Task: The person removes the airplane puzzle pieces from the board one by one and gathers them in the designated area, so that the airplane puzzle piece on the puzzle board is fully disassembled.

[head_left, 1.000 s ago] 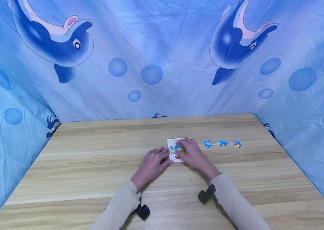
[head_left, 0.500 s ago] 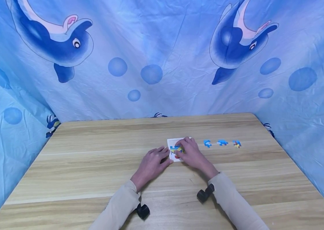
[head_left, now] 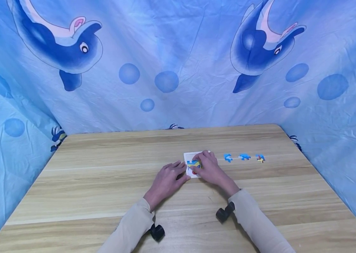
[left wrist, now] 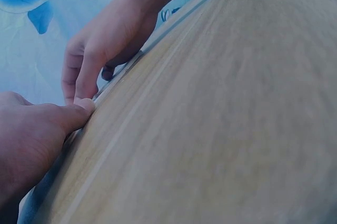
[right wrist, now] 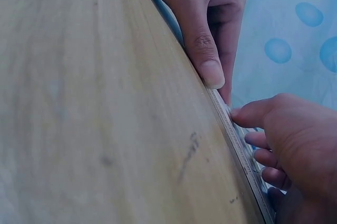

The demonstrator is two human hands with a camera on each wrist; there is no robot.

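Observation:
A small white jigsaw tray point(head_left: 193, 155) lies flat on the table with blue, yellow and red puzzle pieces fitted in its lower part. My left hand point(head_left: 167, 179) holds the tray at its left edge and near corner, the thumb low and the fingers higher up. Over the tray's right side, my right hand point(head_left: 211, 170) curves its thumb and fingers around a puzzle piece point(head_left: 198, 163), mostly covered by the hand. In the right wrist view, the left thumb point(right wrist: 212, 72) sits right at the tray's edge point(right wrist: 239, 155), and the right fingers bend close over it.
Three loose puzzle pieces lie in a row right of the tray: a blue and white one point(head_left: 228, 157), a blue one point(head_left: 244, 157) and a blue, red and yellow one point(head_left: 260, 158). A blue dolphin-print curtain point(head_left: 171, 42) hangs behind the wooden table point(head_left: 102, 182).
My right hand has shifted slightly left over the tray, and the gap among the pieces there has narrowed. The left hand and the loose pieces have stayed put.

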